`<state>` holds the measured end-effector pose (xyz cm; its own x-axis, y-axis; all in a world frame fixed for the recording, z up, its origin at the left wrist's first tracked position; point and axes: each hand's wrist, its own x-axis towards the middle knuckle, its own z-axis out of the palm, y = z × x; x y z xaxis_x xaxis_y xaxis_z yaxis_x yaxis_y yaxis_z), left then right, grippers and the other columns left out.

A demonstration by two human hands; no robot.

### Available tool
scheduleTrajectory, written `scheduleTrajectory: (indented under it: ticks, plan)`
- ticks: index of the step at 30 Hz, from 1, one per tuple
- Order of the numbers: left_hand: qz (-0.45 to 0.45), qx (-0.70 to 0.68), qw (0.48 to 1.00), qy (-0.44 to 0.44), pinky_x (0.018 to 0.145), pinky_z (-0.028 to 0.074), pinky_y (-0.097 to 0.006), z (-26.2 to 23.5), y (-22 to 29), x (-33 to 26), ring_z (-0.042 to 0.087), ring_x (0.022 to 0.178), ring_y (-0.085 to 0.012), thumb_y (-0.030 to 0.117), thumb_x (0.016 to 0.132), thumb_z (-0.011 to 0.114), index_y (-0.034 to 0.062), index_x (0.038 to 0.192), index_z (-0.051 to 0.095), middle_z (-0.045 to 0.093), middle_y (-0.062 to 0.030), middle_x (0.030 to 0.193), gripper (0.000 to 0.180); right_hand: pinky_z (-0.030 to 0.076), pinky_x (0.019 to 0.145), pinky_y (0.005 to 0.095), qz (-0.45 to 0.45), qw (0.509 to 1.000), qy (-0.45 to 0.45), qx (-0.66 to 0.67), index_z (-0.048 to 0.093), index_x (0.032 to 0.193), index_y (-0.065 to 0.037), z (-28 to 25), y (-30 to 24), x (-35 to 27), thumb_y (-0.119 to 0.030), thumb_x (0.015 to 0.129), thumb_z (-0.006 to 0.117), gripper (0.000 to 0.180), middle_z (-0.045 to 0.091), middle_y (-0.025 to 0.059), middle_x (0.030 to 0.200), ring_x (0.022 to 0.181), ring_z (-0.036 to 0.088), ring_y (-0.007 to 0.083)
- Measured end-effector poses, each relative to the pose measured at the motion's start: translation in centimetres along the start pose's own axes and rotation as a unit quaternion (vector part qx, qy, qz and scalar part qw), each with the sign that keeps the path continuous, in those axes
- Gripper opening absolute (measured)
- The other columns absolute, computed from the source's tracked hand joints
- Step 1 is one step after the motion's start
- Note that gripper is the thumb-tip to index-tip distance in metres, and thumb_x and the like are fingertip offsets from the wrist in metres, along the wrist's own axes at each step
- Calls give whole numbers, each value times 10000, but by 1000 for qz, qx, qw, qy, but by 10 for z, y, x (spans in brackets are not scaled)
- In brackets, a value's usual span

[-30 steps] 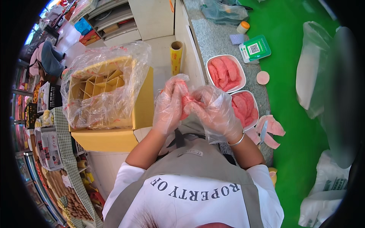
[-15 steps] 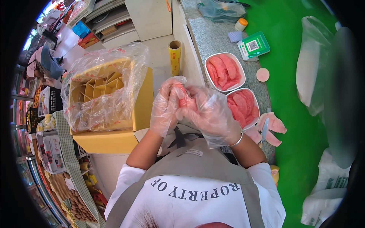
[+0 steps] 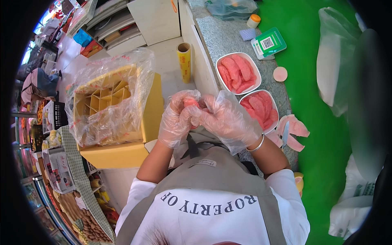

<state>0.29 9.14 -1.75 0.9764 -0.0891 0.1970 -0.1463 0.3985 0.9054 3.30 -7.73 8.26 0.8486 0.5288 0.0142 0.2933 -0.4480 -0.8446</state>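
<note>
Both my hands wear clear plastic gloves and meet in front of my apron. My left hand (image 3: 172, 124) is closed around a red pomelo segment (image 3: 190, 102), whose flesh shows between the fingers. Pressed against the same segment are the fingers of my right hand (image 3: 232, 122), partly hiding it. Just right of my hands, two white tubs stand on the counter: the far tub (image 3: 260, 84) and the near tub (image 3: 274, 127) hold peeled pomelo segments. Beside the near tub lie pieces of pink peel (image 3: 297, 127) with a knife (image 3: 285, 132) on them.
Left of me stands a yellow carton (image 3: 152, 110) with dividers and plastic film (image 3: 141, 61); a yellow roll (image 3: 184, 67) is behind. On the grey counter (image 3: 204, 24) and green surface (image 3: 310, 163) are a code stand (image 3: 269, 43), a capped jar (image 3: 254, 20) and plastic bags (image 3: 330, 61).
My hands have drawn closer together around the pomelo segment, and less of it shows. The right hand's fingers have shifted up onto it. The view has tilted slightly.
</note>
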Motion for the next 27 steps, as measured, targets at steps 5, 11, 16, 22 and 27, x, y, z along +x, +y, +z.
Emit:
scheduleTrajectory:
  ticks: [5, 11, 16, 22, 27]
  plan:
    - [11, 61, 998, 29, 881, 502, -283, 3, 3, -1, 598, 986, -129, 282, 985, 649, 65, 1278, 527, 621, -43, 1150, 384, 423, 510, 432, -124, 987, 44, -95, 610, 843, 1, -3, 2, -4, -257, 926, 684, 281, 544, 180, 632, 557, 526, 370]
    - [27, 47, 998, -8, 924, 499, -309, 2, 1, 3, 599, 1062, -140, 271, 951, 699, 64, 1270, 530, 604, -56, 1230, 416, 416, 548, 461, -145, 980, 59, -121, 626, 898, -45, -2, 6, -10, -223, 939, 647, 184, 541, 172, 681, 624, 538, 375]
    - [23, 27, 999, -5, 945, 489, -309, 7, 4, 7, 600, 1076, -151, 288, 932, 720, 62, 1287, 525, 559, -69, 1312, 463, 425, 570, 459, -197, 965, 69, -157, 626, 891, -62, -1, 20, -12, -218, 932, 649, 163, 553, 141, 677, 653, 557, 349]
    - [-3, 136, 991, 7, 886, 500, -293, 8, 13, 7, 606, 1029, -141, 299, 954, 690, 40, 1185, 606, 601, -74, 1237, 357, 474, 637, 452, -181, 974, 30, -132, 617, 1031, -69, -10, 22, -10, -212, 908, 646, 192, 607, 145, 809, 727, 595, 361]
    - [6, 124, 991, 40, 672, 499, -230, 17, 13, 4, 601, 839, -94, 298, 988, 642, 38, 1113, 641, 627, -59, 1125, 288, 489, 653, 441, -222, 953, 59, -198, 605, 1017, -73, -5, 25, -11, -212, 893, 650, 191, 613, 135, 817, 733, 612, 340]
